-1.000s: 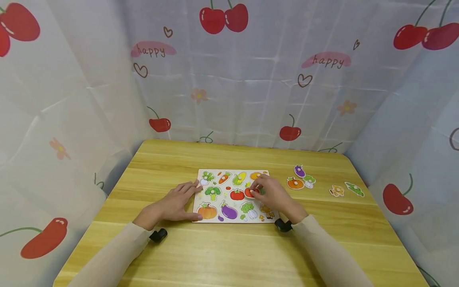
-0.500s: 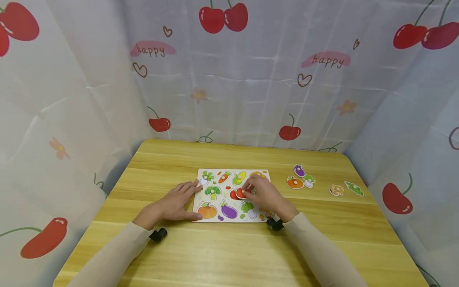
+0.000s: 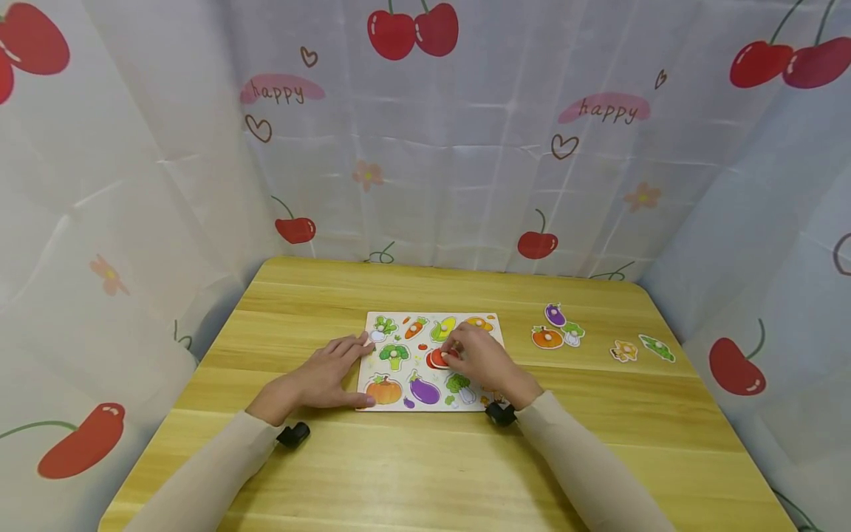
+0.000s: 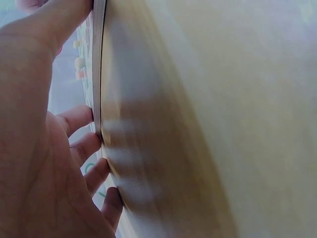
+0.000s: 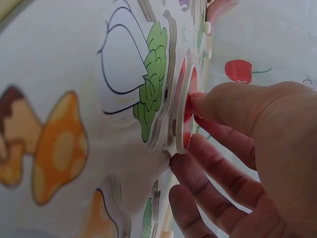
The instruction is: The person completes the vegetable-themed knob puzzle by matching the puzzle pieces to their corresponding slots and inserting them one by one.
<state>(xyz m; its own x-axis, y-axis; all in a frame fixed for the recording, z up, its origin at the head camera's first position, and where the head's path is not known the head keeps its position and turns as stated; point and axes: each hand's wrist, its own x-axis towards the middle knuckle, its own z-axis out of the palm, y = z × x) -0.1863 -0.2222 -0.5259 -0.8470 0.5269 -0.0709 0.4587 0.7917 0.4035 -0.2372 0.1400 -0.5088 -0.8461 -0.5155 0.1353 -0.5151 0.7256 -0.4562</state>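
A pale vegetable puzzle board (image 3: 435, 315) lies on the table. My left hand (image 3: 322, 378) rests at its left side, fingers spread and fairly straight; in the left wrist view the fingertips (image 4: 81, 116) touch the board's edge. With thumb and fingers, my right hand (image 3: 488, 360) pinches the tomato puzzle piece (image 3: 436, 358) over the tomato picture in the board's middle. The right wrist view shows that piece (image 5: 182, 104) standing slightly proud of the board, its knob hidden by the thumb. Broccoli (image 3: 395, 356), carrot (image 3: 416, 329) and corn (image 3: 442, 329) pieces sit along the board's upper rows.
Right of the board lie loose pieces: an eggplant (image 3: 555, 315), a pumpkin (image 3: 547, 338) and a leafy cabbage (image 3: 573, 335) close together. Farther right are a mushroom piece (image 3: 624, 351) and a pea pod (image 3: 657, 349). A cherry-print curtain (image 3: 425, 185) surrounds the wooden table (image 3: 412, 473).
My right hand has moved left across the board with the tomato piece, from beside the tomato picture to over it. The left hand has stayed in place.
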